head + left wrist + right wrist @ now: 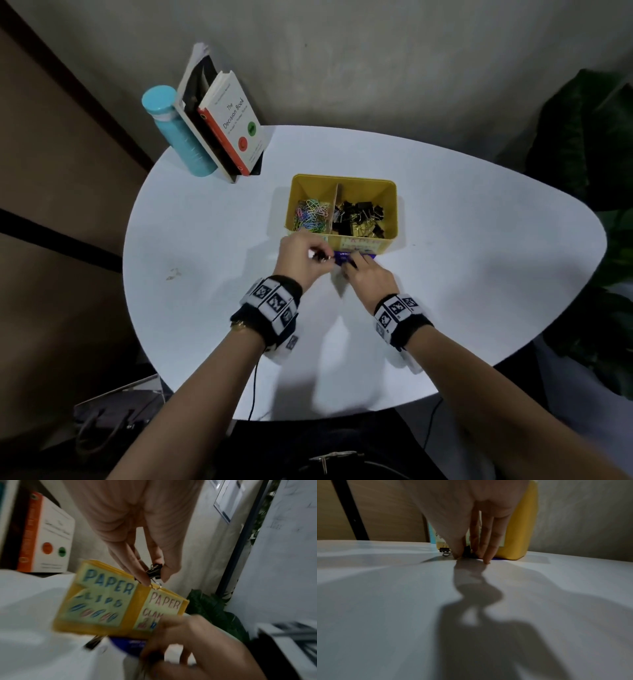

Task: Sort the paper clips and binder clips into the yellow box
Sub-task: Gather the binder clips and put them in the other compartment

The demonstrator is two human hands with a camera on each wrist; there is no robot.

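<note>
The yellow box (342,180) stands mid-table, with a divider. Coloured paper clips (310,214) fill its left half; black and gold binder clips (359,217) fill its right half. Just in front of the box, my left hand (320,256) pinches a black binder clip (154,571) between thumb and finger, level with the box's front rim (130,577). My right hand (351,263) reaches down to the table, its fingertips (486,561) pinching a black binder clip (467,553). Another binder clip (444,550) lies on the table to its left.
A flat blue piece (342,257) with white lettering lies against the box's front. A teal bottle (178,133) and leaning books (229,123) stand at the table's back left. A plant (589,154) is off the right edge. The white table (479,240) is bare on the right.
</note>
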